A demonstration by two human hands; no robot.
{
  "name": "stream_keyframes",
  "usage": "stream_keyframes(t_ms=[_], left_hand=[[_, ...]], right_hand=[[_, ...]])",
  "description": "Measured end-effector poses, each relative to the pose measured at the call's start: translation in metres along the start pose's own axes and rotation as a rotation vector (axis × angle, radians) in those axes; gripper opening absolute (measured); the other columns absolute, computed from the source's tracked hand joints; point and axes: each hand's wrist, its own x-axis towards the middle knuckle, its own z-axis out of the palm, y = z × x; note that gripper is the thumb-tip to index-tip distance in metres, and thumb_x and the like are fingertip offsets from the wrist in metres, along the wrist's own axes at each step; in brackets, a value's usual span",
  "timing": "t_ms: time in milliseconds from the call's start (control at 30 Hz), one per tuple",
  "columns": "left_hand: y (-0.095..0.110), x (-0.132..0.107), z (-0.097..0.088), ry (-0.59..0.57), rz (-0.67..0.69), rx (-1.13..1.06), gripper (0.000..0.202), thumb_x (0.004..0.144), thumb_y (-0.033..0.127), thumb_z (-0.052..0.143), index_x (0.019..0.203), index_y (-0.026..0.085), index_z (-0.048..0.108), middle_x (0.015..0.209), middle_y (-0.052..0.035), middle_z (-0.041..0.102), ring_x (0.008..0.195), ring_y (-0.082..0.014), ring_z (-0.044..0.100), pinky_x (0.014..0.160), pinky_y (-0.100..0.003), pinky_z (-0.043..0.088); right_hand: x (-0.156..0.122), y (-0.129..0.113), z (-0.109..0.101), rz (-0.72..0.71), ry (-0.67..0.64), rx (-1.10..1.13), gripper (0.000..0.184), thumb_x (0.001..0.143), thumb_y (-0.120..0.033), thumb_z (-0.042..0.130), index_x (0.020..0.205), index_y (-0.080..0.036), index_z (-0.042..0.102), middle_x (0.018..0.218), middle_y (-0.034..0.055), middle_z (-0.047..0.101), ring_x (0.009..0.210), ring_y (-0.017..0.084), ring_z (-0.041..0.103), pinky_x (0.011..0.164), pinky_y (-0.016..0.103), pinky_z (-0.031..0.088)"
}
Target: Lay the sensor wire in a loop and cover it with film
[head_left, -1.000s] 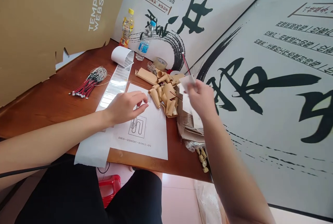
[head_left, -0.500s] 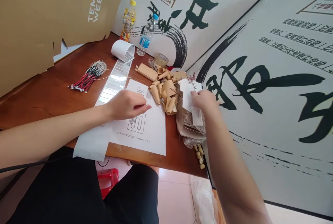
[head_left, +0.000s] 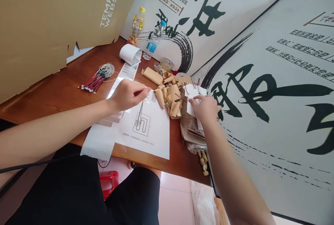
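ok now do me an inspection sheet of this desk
surface: wooden desk, brown, crowded toward the far end
job's things: white slips in the right hand; diagram sheet below the left hand; label strip running from its roll
clutter: brown paper cones, paper stack, tape roll, two plastic bottles
hands: left pinches something too thin to make out; right holds the slips
cables: red-and-black wire bundle on the desk; black cable low across the view
surroundings: cardboard sheet, calligraphy screen, red stool
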Motion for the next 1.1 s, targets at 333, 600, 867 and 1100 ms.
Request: stream_keyframes(t_ms=[333, 600, 867, 1100], left_hand=[[-0.029, 0.008, -0.008, 0.16, -0.18, 0.052, 0.05, 0.098, 0.034, 0.049, 0.052, 0.022, 0.031, 0.048, 0.0056, 0.028, 0.048, -0.0104, 0.028, 0.053, -0.033, 0.023], [-0.04, 0.006, -0.005, 0.131, -0.189, 0.069, 0.051, 0.095, 0.034, 0.052, 0.051, 0.022, 0.029, 0.046, 0.0054, 0.028, 0.047, -0.0104, 0.029, 0.053, -0.032, 0.023], [-0.046, 0.008, -0.008, 0.175, -0.226, 0.126, 0.05, 0.098, 0.035, 0.048, 0.055, 0.022, 0.027, 0.049, 0.0056, 0.027, 0.05, -0.0101, 0.027, 0.053, -0.031, 0.022], [-0.045, 0.001, 0.003, -0.003, -0.138, 0.141, 0.049, 0.094, 0.034, 0.052, 0.051, 0.022, 0.033, 0.047, 0.0045, 0.034, 0.049, -0.0112, 0.031, 0.054, -0.032, 0.026]], right_hand=[[-0.03, -0.043, -0.018, -0.268, 0.044, 0.249, 0.035, 0.099, -0.035, 0.044, 0.104, -0.017, 0.075, 0.109, 0.0156, 0.072, 0.099, 0.029, 0.068, 0.096, 0.046, 0.049], [-0.046, -0.121, 0.044, -0.42, -0.219, 0.224, 0.032, 0.095, -0.029, 0.061, 0.118, -0.012, 0.074, 0.118, 0.0188, 0.073, 0.109, 0.033, 0.067, 0.096, 0.042, 0.05], [-0.031, -0.137, 0.057, -0.398, -0.178, 0.159, 0.033, 0.1, -0.026, 0.052, 0.125, -0.013, 0.069, 0.135, 0.0212, 0.062, 0.118, 0.034, 0.063, 0.099, 0.044, 0.05], [0.023, -0.193, 0.071, -0.454, -0.154, 0.08, 0.04, 0.101, -0.039, 0.066, 0.135, -0.018, 0.063, 0.136, 0.0116, 0.065, 0.116, 0.025, 0.067, 0.097, 0.048, 0.059]])
